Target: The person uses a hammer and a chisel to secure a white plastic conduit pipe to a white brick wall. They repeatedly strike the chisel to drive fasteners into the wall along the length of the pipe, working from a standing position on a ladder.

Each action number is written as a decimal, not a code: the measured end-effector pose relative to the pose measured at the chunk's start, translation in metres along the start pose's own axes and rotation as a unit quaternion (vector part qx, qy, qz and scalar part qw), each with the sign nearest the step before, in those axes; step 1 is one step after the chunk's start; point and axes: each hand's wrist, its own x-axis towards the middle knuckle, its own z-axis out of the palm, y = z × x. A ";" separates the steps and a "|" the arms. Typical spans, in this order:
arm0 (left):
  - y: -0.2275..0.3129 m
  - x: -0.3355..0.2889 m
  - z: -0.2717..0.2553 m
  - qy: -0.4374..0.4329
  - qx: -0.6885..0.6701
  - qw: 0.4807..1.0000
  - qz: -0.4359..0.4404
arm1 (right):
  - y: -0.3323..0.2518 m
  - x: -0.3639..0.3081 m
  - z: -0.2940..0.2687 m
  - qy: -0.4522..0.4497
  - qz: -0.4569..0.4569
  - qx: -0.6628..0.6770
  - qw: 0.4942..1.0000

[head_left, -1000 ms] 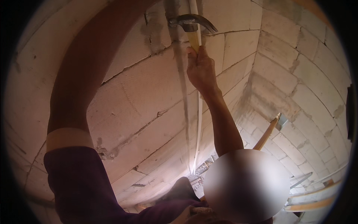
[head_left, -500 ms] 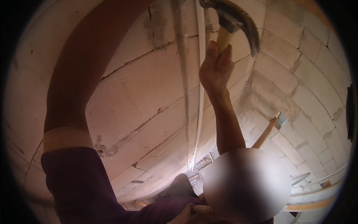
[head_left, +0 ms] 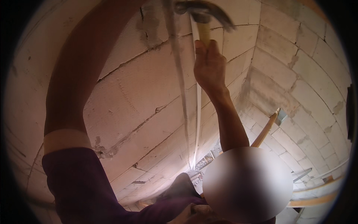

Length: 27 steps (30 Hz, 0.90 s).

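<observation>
My right hand is closed around the yellow handle of a claw hammer, thumb and fingers wrapped just below the head. The dark metal head sits near the top edge of the head view, slightly smeared by motion, its curved claw pointing right. Behind it a thin white pipe or strip runs along the block wall. My left arm reaches up past the top edge, so the left hand and anything in it are out of sight.
A dark vertical groove or stain runs down the wall left of the white strip. Another block wall meets it in a corner at the right. A wooden pole leans behind my right forearm. Rubble lies on the floor far below.
My right hand has swung the hammer left, bringing its head across the white strip near the top edge. The left arm has barely shifted.
</observation>
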 end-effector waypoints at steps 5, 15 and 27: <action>0.004 0.008 0.009 -0.014 0.012 1.000 -0.007 | 0.037 0.000 0.008 -0.055 -0.085 -0.175 0.979; 0.003 0.011 0.002 -0.020 0.025 0.999 -0.014 | 0.030 0.012 0.004 -0.078 0.032 -0.068 0.994; 0.004 0.003 -0.002 -0.005 0.010 1.000 -0.007 | 0.009 -0.009 -0.001 0.019 0.006 0.032 0.999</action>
